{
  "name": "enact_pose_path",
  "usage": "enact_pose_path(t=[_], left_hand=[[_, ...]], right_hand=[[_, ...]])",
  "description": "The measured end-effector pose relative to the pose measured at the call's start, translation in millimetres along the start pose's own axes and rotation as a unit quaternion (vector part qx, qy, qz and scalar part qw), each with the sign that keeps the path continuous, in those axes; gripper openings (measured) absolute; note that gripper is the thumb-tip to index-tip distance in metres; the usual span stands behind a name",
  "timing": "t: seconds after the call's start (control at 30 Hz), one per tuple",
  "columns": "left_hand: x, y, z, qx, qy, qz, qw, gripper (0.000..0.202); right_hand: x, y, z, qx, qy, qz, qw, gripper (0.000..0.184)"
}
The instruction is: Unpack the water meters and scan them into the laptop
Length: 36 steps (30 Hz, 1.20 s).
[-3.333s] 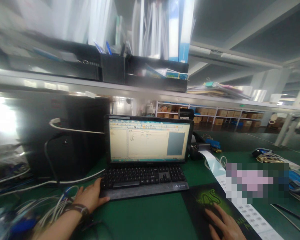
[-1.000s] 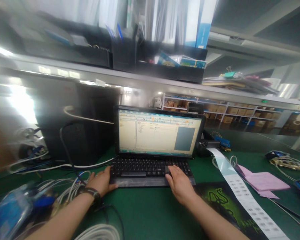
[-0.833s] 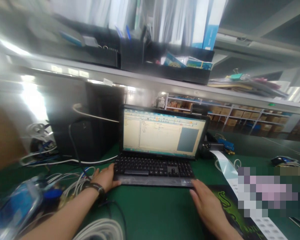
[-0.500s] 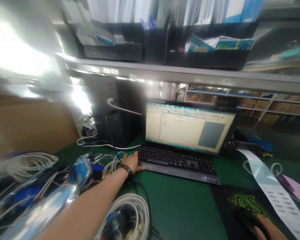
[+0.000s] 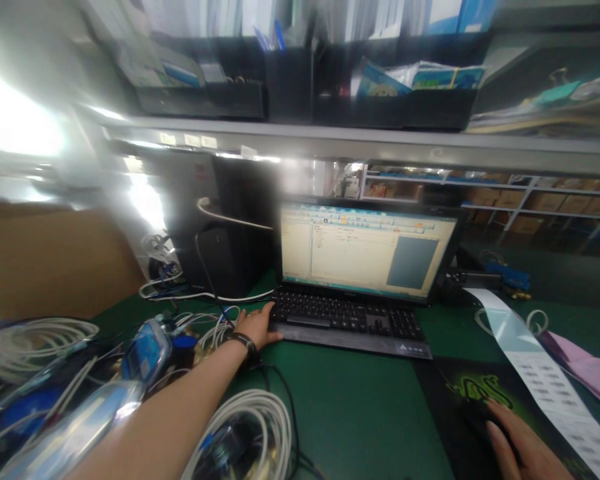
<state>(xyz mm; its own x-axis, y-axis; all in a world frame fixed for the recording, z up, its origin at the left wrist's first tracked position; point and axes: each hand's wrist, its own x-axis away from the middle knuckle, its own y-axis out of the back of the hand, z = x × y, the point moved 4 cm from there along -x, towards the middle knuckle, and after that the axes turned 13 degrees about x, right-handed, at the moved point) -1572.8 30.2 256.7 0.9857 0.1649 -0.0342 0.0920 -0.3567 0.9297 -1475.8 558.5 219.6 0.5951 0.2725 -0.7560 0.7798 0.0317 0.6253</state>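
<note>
Computer mouse (image 5: pixel 477 420) cupped under right hand (image 5: pixel 520 450), fingers over it; left hand (image 5: pixel 257 327) laid open at edge of keyboard (image 5: pixel 347 317), nothing gripped; monitor (image 5: pixel 367 250) lit.

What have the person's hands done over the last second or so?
The right hand has moved off the keyboard, rightward and back, onto a dark computer mouse on the green-logo mouse pad. The left hand stays at the keyboard's left edge.
</note>
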Motion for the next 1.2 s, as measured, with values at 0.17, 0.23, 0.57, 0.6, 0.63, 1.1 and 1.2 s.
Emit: enact_pose_path(t=[0.17,0.23,0.57,0.6,0.63,1.1,1.2], left_hand=[[-3,-1.2,3,-0.007,0.011,-0.007,1.000,0.088],[-4,-2.4,6,-0.012,0.012,-0.005,1.000,0.088],[-26,-18.9,29,-0.011,-0.005,0.005,1.000,0.088],[-29,-20.5,31,-0.009,-0.008,0.006,1.000,0.088],[-30,-21.6,32,-0.008,-0.009,0.007,1.000,0.088],[-6,-5.1,5,-0.023,0.017,-0.001,1.000,0.087],[-6,-5.0,7,-0.022,0.013,0.002,1.000,0.086]], right_hand=[[-76,20,76,-0.166,0.043,0.035,0.985,0.028],[-108,14,111,-0.243,0.068,0.054,0.966,0.028],[-137,-39,162,-0.228,0.064,0.177,0.955,0.026],[-134,-40,156,-0.215,0.060,0.183,0.957,0.026],[-132,-41,148,-0.205,0.050,0.187,0.960,0.026],[-57,-23,20,-0.068,-0.036,0.088,0.993,0.026],[-24,-16,-8,-0.005,-0.033,0.055,0.998,0.031]])
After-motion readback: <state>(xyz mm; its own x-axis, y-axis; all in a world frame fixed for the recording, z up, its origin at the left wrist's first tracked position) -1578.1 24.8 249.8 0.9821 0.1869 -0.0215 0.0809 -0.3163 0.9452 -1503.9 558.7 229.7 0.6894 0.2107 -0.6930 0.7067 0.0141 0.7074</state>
